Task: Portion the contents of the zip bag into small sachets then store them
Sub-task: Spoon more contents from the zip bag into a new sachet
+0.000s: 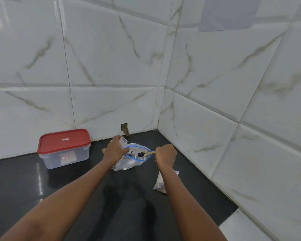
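Note:
A clear zip bag [127,162] with a blue seal stands open on the black counter. My left hand [114,150] grips its left rim together with a small clear sachet [123,142] that sticks up behind the fingers. My right hand [165,155] grips the handle of a wooden spoon [147,153], whose bowl carries several dark pieces over the bag's mouth. A filled sachet [158,183] lies on the counter, partly hidden by my right forearm.
A clear plastic box with a red lid [64,148] stands at the left against the tiled wall. The black counter [87,193] runs into a corner of marble-look tiles [207,119]. A small hole in the wall [124,128] sits behind the bag.

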Available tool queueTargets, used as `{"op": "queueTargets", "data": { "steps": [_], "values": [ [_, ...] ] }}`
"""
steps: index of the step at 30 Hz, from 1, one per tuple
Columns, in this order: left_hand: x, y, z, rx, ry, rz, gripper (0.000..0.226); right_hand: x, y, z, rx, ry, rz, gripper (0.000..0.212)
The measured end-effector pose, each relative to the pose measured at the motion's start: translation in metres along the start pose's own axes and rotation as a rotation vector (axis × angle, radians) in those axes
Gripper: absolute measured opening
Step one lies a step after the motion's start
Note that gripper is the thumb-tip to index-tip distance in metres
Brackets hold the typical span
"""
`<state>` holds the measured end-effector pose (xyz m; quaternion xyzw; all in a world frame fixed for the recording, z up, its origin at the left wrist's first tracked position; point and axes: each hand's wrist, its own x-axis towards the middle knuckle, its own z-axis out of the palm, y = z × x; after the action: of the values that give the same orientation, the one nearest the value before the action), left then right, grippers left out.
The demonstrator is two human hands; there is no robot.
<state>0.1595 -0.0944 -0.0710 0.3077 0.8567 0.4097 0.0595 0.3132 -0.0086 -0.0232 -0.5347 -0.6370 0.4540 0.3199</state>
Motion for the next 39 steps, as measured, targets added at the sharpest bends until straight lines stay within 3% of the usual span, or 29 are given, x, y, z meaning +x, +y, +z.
{"op": "queueTargets", "data": {
  "steps": [13,26,39],
  "values": [
    [-0.012,0.008,-0.001,0.005,0.031,0.017,0.048,0.003,0.009,-0.002,0.003,0.003,0.009,0.017],
    [-0.009,0.009,0.008,0.009,0.004,-0.002,0.054,0.008,0.014,-0.023,0.135,-0.042,0.108,0.019],
    [-0.012,-0.001,0.023,-0.045,-0.015,-0.001,0.058,0.000,-0.029,-0.033,0.150,-0.074,-0.023,0.017]
  ]
}}
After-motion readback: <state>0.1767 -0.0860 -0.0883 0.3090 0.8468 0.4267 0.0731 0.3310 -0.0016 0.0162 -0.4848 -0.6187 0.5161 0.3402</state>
